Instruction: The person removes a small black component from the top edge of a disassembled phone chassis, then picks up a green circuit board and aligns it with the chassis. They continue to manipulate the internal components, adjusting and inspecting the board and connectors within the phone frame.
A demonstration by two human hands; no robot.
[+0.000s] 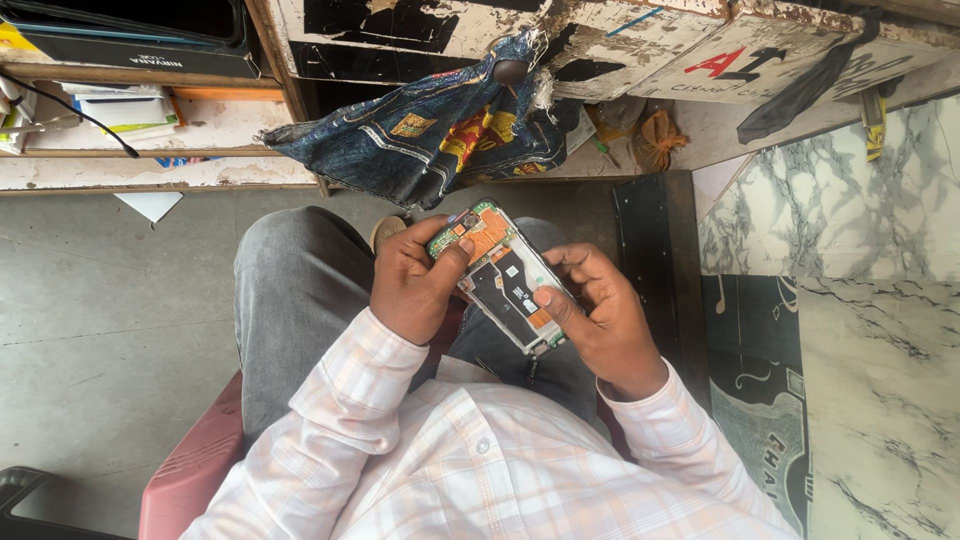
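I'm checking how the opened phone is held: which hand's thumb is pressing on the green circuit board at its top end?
The left hand; the right hand has its thumb lower on the opened phone.

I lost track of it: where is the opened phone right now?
In the head view, centre frame, the opened phone is held over the lap between the left hand and right hand, below the hanging denim cloth.

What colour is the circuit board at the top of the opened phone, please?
Green, with an orange patch beside it on the opened phone; the head view shows it.

I see an opened phone (505,277) with its back cover off (green circuit board, orange strips and black parts bare), tilted diagonally above my lap, gripped at both ends.
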